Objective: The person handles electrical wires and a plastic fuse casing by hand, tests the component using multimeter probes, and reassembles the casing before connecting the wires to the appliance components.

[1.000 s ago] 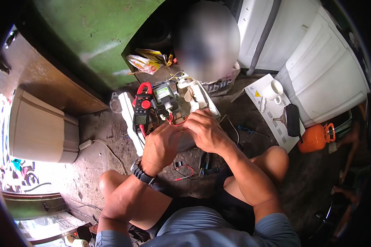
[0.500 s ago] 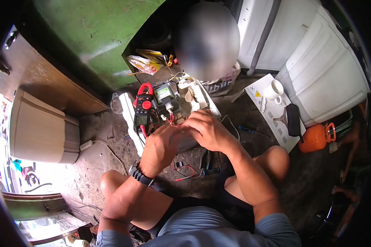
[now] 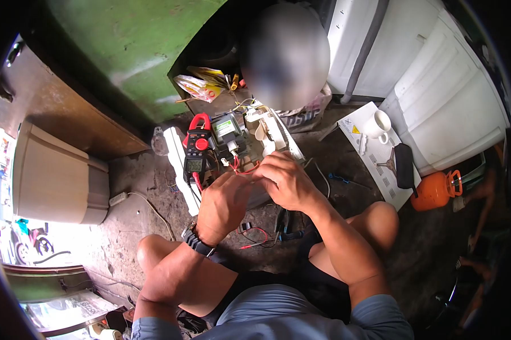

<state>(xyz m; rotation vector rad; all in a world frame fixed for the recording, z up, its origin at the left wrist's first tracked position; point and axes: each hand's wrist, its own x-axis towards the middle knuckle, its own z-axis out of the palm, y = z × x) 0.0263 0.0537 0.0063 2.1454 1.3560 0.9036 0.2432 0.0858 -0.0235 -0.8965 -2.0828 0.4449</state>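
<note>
My left hand (image 3: 224, 203), with a black watch (image 3: 198, 242) at the wrist, is closed with its fingertips close to those of my right hand (image 3: 286, 180). Both hands pinch thin red wire (image 3: 245, 171), which runs to a white connector (image 3: 233, 147) on an opened appliance (image 3: 267, 127). The fingertips of the left hand are partly hidden. A red-and-black clamp meter (image 3: 197, 144) leans on the appliance's white side panel (image 3: 176, 153), its display lit. Behind the wires sits a grey box with a green label (image 3: 226, 127).
Black-handled pliers (image 3: 284, 224) and a red probe lead (image 3: 255, 245) lie on the floor near my legs. At the right, a white panel (image 3: 366, 158) bears a mug (image 3: 376, 123), beside an orange gas canister (image 3: 437, 191). A person with a blurred head (image 3: 286, 54) is opposite me.
My left hand has shifted slightly right and tilted, while my right hand stays nearly in place. The digits on the meter's display have changed.
</note>
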